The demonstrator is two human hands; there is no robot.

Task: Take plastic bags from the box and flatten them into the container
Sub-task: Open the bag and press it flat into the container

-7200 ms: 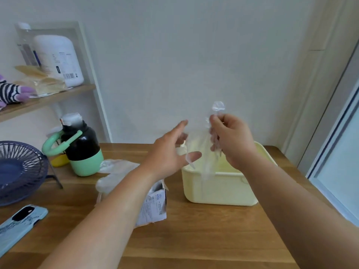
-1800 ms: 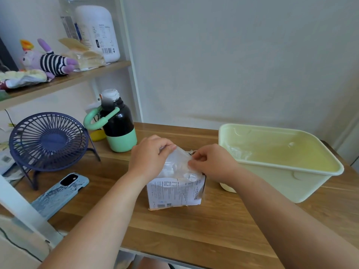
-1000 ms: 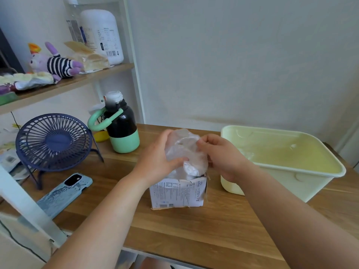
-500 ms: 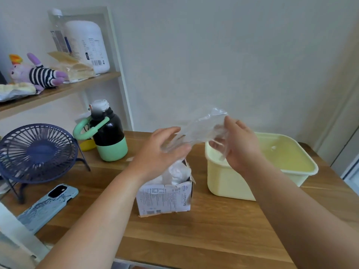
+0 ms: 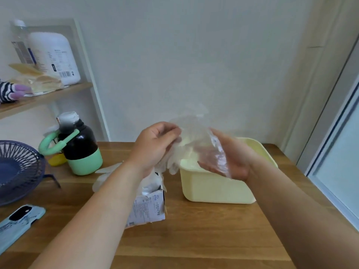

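A clear plastic bag [image 5: 195,135] hangs crumpled in the air between my hands, above the near left corner of the pale yellow container [image 5: 213,188]. My left hand [image 5: 155,145] pinches the bag's left end with curled fingers. My right hand [image 5: 232,159] lies palm up with straight fingers, and the bag's right part drapes over it. The white cardboard box [image 5: 150,207] stands on the table just left of the container, with more plastic bags [image 5: 152,183] sticking out of its torn top. My left forearm hides part of the box.
A black and mint bottle [image 5: 80,147], a blue fan [image 5: 18,169] and a phone [image 5: 19,220] are on the wooden table [image 5: 194,239] to the left. Loose clear plastic [image 5: 105,174] lies behind the box. A shelf [image 5: 44,96] is at upper left and a door frame [image 5: 330,152] at right.
The bag came up out of the box and moved right, toward the container. My right hand turned palm up under it, and my left hand now pinches its left end.
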